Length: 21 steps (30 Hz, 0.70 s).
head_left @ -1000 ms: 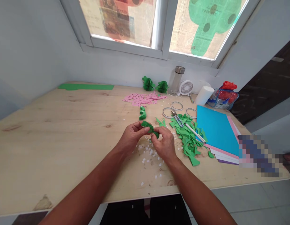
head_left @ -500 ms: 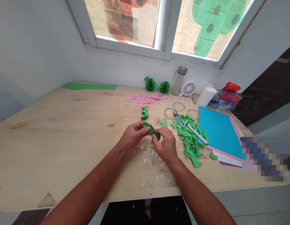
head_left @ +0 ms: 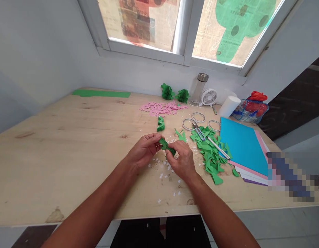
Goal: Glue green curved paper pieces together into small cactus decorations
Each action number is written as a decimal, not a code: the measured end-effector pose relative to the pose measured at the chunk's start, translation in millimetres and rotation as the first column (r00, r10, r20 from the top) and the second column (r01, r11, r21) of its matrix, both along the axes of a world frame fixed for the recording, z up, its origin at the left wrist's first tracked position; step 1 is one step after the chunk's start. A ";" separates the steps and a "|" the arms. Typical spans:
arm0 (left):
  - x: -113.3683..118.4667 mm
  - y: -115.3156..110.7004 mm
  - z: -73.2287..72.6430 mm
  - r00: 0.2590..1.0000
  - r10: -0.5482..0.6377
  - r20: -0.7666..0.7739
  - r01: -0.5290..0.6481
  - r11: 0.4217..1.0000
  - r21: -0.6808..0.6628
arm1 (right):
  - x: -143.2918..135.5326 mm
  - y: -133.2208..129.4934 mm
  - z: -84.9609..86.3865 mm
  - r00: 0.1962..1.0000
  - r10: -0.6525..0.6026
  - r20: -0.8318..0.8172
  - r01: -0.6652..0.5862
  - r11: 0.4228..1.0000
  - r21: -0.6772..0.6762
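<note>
A small stack of green paper cut-outs (head_left: 163, 143) is held between both hands above the wooden table (head_left: 79, 148). My left hand (head_left: 146, 150) pinches its upper left end with thumb and fingers. My right hand (head_left: 181, 157) grips the lower right end, fingers closed round it. Just behind the hands stands another folded green cut-out (head_left: 160, 124). Small white paper bits (head_left: 161, 176) lie scattered beneath and in front of the hands. To the right of my right hand is a pile of green scraps (head_left: 211, 155).
Snips (head_left: 199, 131) and a white pen (head_left: 218, 147) lie on the scraps, near tape rings (head_left: 198, 117). Behind are pink cut-outs (head_left: 159, 108), green paper trees (head_left: 167, 92), a bottle (head_left: 200, 89) and a fan (head_left: 209, 97). Blue paper (head_left: 242, 146) lies right.
My left thumb and fingers have shifted on the green stack, showing more of its upper part. The whole view has moved slightly. My right hand keeps its grip.
</note>
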State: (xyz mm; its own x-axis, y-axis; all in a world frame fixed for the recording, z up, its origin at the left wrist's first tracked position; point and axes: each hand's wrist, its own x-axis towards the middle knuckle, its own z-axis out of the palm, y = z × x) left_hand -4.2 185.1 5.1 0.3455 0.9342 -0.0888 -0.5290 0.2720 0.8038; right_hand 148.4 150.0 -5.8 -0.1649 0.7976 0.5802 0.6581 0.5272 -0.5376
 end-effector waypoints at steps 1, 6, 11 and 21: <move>-0.8 0.1 0.4 1.000 -0.006 -0.001 0.006 1.000 -0.003 | -0.1 -0.3 0.5 1.000 0.019 0.007 -0.019 1.000 -0.001; -1.5 -0.1 0.9 1.000 -0.023 -0.003 0.023 1.000 -0.017 | -0.3 -1.2 1.3 0.998 0.069 0.014 -0.068 0.998 -0.014; 1.6 0.2 -0.5 1.000 0.005 -0.007 -0.006 1.000 -0.010 | 0.6 1.7 1.0 0.991 0.010 -0.131 -0.023 0.995 -0.096; 13.0 -3.9 -2.2 0.957 0.124 -0.261 -0.072 0.977 0.201 | 4.1 11.6 -3.7 0.764 -0.200 -0.613 -0.148 0.871 -0.469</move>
State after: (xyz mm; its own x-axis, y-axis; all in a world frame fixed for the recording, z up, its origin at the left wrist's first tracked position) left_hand 8.9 181.3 3.0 0.2386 0.9710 0.0134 -0.3008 0.0608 0.9517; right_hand 152.5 161.6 -9.5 0.1200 0.9881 0.0961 0.0871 0.0860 -0.9925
